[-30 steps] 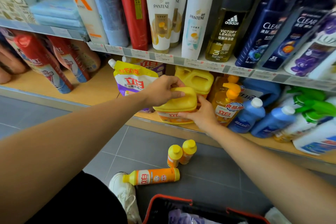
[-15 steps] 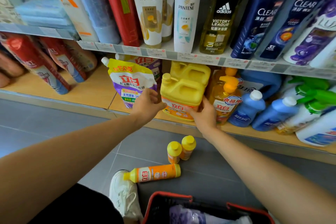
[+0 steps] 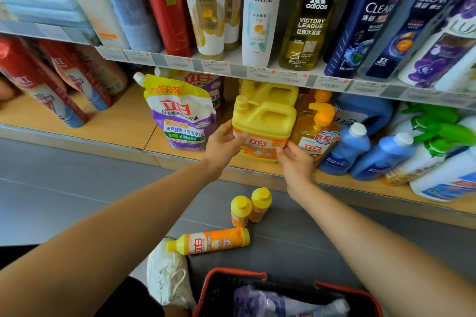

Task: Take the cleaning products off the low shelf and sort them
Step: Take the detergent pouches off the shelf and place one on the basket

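Yellow jug [image 3: 265, 123] upright at front edge of low shelf [image 3: 123, 123], between both hands. Left hand [image 3: 222, 143] grips jug's left side, fingers curled on label. Right hand [image 3: 295, 162] pinches lower right corner. Jug base hidden by hands, so can't tell if seated or lifted. Second yellow jug [image 3: 270, 91] directly behind. Purple-white pouch [image 3: 177, 116] just left, orange pump bottle [image 3: 316, 131] touching on right. On floor below: two small yellow-capped bottles [image 3: 240, 211] upright, third bottle [image 3: 211, 240] lying flat. Red-rimmed basket [image 3: 231, 274] nearest viewer.
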`<state>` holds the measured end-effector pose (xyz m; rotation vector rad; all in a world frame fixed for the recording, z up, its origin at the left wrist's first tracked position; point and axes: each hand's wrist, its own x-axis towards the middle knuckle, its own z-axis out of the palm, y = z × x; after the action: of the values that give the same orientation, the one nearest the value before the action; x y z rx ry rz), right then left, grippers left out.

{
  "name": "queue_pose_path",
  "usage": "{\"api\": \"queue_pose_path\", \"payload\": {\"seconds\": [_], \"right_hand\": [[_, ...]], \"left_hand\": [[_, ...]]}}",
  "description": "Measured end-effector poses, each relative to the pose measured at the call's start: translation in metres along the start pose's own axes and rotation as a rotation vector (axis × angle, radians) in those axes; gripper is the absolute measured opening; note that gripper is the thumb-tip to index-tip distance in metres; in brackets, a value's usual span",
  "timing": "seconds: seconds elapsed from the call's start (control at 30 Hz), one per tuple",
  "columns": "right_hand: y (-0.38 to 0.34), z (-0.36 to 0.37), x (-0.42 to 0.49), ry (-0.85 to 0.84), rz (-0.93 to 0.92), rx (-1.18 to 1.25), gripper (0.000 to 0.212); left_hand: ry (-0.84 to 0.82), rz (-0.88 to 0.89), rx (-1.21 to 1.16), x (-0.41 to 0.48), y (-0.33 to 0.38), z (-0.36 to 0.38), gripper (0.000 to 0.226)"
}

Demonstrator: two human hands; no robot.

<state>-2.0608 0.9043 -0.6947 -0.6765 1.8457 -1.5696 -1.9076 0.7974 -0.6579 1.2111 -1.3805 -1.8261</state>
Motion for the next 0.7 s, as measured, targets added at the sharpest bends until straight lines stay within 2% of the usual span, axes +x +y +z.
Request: {"api": "queue_pose_path", "payload": {"seconds": [0.1, 0.2, 0.3, 0.4, 0.47, 0.57, 0.6, 0.7], "right_hand": [[0.004, -0.01, -0.006, -0.055, 0.033, 0.024, 0.035], [0.007, -0.021, -0.015, -0.105, -0.015, -0.232, 0.037], [0.007, -0.029, -0.024, -0.407, -0.042, -0.575, 0.045], [0.006, -0.029, -0.031, -0.672, -0.142, -0.929, 0.054], [0.004, -0.028, -0.035, -0.735, -0.209, -1.069, 0.051], [0.003, -0.023, -0.038, -0.74, -0.197, -1.179, 0.065], [0.003, -0.02, -0.039, -0.734, -0.192, -1.199, 0.064], [0.004, -0.008, -0.039, -0.728, -0.234, -1.312, 0.039]], "left_hand": [[-0.134, 0.005, 0.126, -0.007, -0.007, -0.017, 0.07], [-0.185, 0.037, 0.413, -0.023, -0.027, -0.027, 0.067], [-0.365, 0.121, 0.846, -0.041, -0.051, -0.03, 0.05], [-0.499, 0.265, 1.199, -0.055, -0.067, -0.032, 0.048], [-0.491, 0.306, 1.266, -0.059, -0.07, -0.034, 0.043], [-0.43, 0.316, 1.327, -0.061, -0.068, -0.043, 0.039], [-0.384, 0.307, 1.335, -0.062, -0.068, -0.049, 0.038], [-0.161, 0.238, 1.376, -0.063, -0.066, -0.068, 0.039]]}}
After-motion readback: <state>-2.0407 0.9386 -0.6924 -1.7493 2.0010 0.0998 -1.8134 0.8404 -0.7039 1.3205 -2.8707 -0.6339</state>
